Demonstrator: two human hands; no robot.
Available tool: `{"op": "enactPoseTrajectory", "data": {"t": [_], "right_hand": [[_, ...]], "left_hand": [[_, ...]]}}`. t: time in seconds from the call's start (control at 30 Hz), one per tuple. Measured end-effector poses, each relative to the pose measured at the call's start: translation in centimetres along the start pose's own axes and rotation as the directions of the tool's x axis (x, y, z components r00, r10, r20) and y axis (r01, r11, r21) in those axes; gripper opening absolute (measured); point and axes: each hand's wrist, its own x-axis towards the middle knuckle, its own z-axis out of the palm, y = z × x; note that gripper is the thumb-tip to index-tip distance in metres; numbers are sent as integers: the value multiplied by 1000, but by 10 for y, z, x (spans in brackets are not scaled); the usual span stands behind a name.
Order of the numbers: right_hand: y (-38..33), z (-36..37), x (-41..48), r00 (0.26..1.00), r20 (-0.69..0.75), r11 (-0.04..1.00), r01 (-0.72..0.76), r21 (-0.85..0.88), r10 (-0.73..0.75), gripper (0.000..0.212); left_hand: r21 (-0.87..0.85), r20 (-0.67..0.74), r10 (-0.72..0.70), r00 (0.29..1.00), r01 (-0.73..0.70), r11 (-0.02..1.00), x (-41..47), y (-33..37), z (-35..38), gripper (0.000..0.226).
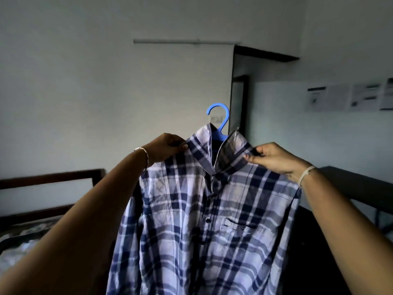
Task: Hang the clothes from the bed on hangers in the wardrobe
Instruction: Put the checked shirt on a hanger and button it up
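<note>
A blue and white checked shirt is held up in front of me, facing me, its front placket partly buttoned. A blue plastic hanger sits inside it, with only the hook and neck showing above the collar. My left hand pinches the shirt at its left shoulder beside the collar. On the other side, my right hand pinches the right collar tip. The hanger's arms are hidden under the cloth.
A bed with a dark wooden headboard lies at the lower left. A dark table edge runs along the right. Behind the shirt is a dark doorway. Papers are stuck on the right wall.
</note>
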Motion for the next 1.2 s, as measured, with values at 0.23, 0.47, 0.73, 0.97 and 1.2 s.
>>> {"op": "enactPoseTrajectory", "data": {"t": [0.23, 0.47, 0.73, 0.97, 1.2], "right_hand": [[15, -115, -125, 966, -250, 997, -68, -28, 59, 35], [24, -223, -262, 925, -351, 980, -184, -70, 149, 42], [24, -311, -400, 779, -568, 937, -346, -37, 265, 20], [34, -374, -493, 640, -707, 881, -471, -53, 300, 38], [66, -435, -560, 523, -795, 810, -582, -70, 307, 39]], "left_hand": [[90, -19, 172, 985, -170, 981, -29, 121, 143, 97], [90, -176, 313, 933, -301, 949, -64, 233, 276, 103], [-37, -412, 577, 706, -645, 763, -129, 361, 404, 25], [-710, -22, 571, 821, -415, 569, -180, 436, 491, 46], [-514, 83, 682, 726, -556, 654, -173, 500, 582, 63]]}}
